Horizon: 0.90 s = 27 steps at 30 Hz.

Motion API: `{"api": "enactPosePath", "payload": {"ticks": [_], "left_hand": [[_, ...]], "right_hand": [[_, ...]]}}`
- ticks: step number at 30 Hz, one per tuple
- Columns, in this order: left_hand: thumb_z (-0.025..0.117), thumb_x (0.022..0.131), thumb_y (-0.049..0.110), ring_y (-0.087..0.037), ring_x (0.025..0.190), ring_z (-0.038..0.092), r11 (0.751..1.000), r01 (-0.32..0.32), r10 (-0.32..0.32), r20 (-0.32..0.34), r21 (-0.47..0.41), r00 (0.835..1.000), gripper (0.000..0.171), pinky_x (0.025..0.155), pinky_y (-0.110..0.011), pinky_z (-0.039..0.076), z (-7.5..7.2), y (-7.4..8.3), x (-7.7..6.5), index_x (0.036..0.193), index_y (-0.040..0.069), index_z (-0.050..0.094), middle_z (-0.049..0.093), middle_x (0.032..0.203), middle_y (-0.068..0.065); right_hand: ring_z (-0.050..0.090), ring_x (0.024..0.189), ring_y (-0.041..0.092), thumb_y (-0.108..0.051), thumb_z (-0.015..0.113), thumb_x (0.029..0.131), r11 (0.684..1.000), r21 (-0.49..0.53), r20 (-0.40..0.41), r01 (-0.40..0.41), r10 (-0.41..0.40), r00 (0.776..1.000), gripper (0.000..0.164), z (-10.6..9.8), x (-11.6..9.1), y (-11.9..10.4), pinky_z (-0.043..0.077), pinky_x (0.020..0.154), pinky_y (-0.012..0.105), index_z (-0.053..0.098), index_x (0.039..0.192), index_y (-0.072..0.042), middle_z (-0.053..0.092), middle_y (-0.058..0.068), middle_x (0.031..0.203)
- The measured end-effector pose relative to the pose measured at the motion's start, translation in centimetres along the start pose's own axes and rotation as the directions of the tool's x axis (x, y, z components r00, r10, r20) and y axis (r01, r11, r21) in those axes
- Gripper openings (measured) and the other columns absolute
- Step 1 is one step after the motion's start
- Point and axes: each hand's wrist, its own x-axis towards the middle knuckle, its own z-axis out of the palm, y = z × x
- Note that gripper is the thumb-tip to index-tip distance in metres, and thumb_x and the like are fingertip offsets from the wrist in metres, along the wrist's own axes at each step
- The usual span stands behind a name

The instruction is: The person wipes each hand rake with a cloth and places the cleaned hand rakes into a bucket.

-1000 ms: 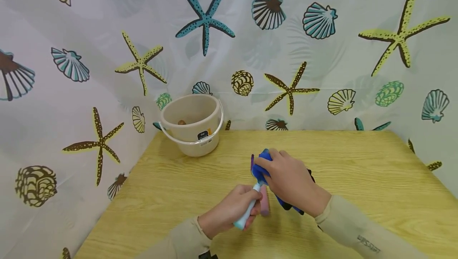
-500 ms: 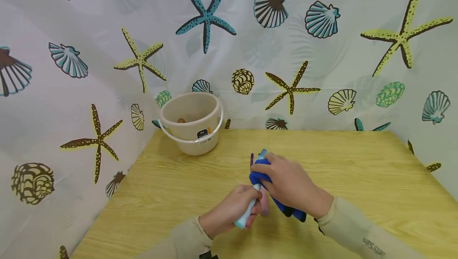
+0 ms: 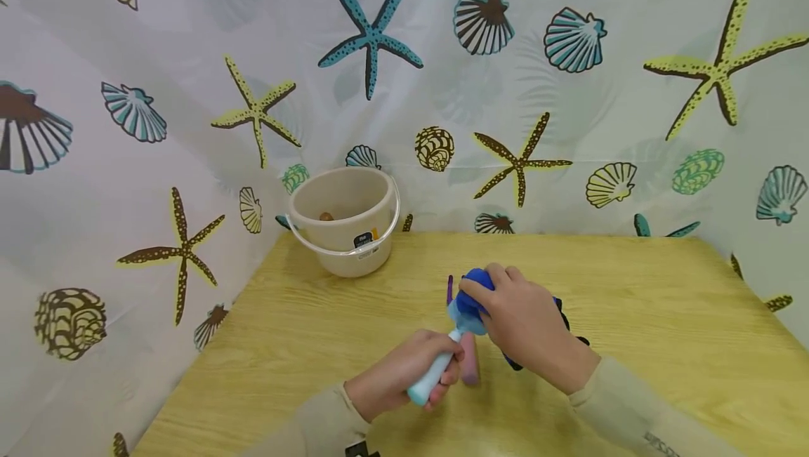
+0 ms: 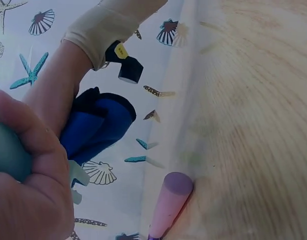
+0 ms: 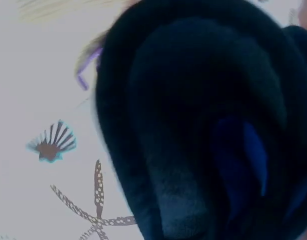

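Note:
My left hand (image 3: 420,366) grips the pale blue handle (image 3: 432,380) of a tool whose wider light blue head (image 3: 466,318) shows just above the fingers. A blue cloth (image 3: 475,288) with black edging covers the upper part of that head; its kind stays hidden. My right hand (image 3: 521,309) holds the cloth bunched against the head, and folds of it hang out behind the palm. In the right wrist view the dark, looped cloth (image 5: 163,125) fills most of the picture. Beneath the hands lies a pink handle (image 3: 469,362) with a thin purple part (image 3: 450,290) beyond it.
A beige bucket (image 3: 344,239) with a clear bail handle stands at the back left of the wooden table (image 3: 303,345); a small brown round thing (image 3: 325,217) shows inside it. A curtain (image 3: 392,113) printed with shells and starfish surrounds the table's back and sides.
My right hand has rubbed the cloth along the tool's head; half a second ago a light blue tip stuck out above the cloth, and now it is covered. My left hand keeps its grip.

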Motion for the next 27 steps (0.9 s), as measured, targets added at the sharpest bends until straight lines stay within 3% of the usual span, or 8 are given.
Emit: {"api": "enactPosePath", "payload": {"ticks": [5,10,15,21,24,27], "left_hand": [[0.054,0.094,0.028,-0.01,0.043,0.048,0.998,-0.023,0.031,-0.131,0.062,0.991,0.025,0.039,-0.023,0.042,-1.6,1.4,-0.7,0.09,0.004,0.061,0.054,0.065,0.0],[0.062,0.093,0.019,-0.009,0.044,0.048,0.969,-0.084,0.145,-0.258,0.234,0.955,0.029,0.042,-0.022,0.044,-4.6,4.9,-1.9,0.106,-0.006,0.069,0.054,0.071,-0.002],[0.069,0.09,0.013,-0.015,0.048,0.056,0.897,-0.089,0.265,-0.364,0.433,0.893,0.03,0.048,-0.025,0.05,-7.9,10.3,-3.4,0.114,-0.005,0.066,0.058,0.078,-0.007],[0.073,0.087,0.014,-0.017,0.057,0.062,0.817,0.051,0.266,-0.454,0.574,0.85,0.054,0.053,-0.026,0.053,-12.5,17.5,-3.6,0.134,-0.002,0.052,0.067,0.09,-0.013],[0.073,0.087,0.015,-0.014,0.058,0.06,0.758,0.127,0.251,-0.465,0.64,0.849,0.038,0.057,-0.026,0.052,-14.8,20.2,-3.2,0.116,-0.004,0.058,0.069,0.084,-0.013],[0.072,0.088,0.018,-0.013,0.058,0.059,0.676,0.198,0.214,-0.447,0.71,0.869,0.022,0.058,-0.026,0.051,-16.9,22.3,-2.6,0.096,-0.002,0.069,0.072,0.078,-0.01]], "right_hand": [[0.067,0.093,0.035,-0.017,0.082,0.081,0.989,0.141,-0.128,-0.054,0.073,0.989,0.041,-3.7,-0.3,1.0,0.06,0.063,0.052,0.071,0.12,-0.022,0.064,0.016,0.11],[0.068,0.09,0.034,-0.015,0.082,0.077,0.988,0.15,-0.187,-0.048,0.075,0.98,0.043,-6.8,-1.0,2.2,0.059,0.062,0.052,0.072,0.118,-0.021,0.064,0.015,0.11],[0.066,0.086,0.027,-0.017,0.082,0.075,0.992,0.125,-0.169,-0.024,0.045,0.985,0.045,-7.7,-2.0,2.8,0.058,0.059,0.046,0.072,0.118,-0.023,0.064,0.01,0.104],[0.066,0.088,0.025,-0.016,0.083,0.07,0.992,0.124,-0.146,-0.001,0.019,0.989,0.052,-8.0,-3.1,2.7,0.058,0.06,0.047,0.071,0.12,-0.025,0.065,0.007,0.105],[0.066,0.088,0.024,-0.036,0.073,0.089,0.992,0.124,-0.137,0.006,0.011,0.991,0.033,-8.0,-3.5,2.6,0.058,0.06,0.046,0.071,0.121,-0.027,0.065,0.006,0.105],[0.066,0.088,0.024,-0.057,0.046,0.101,0.993,0.12,-0.126,0.007,0.008,0.992,0.042,-8.1,-3.8,2.5,0.058,0.06,0.047,0.07,0.121,-0.028,0.065,0.005,0.105]]}}
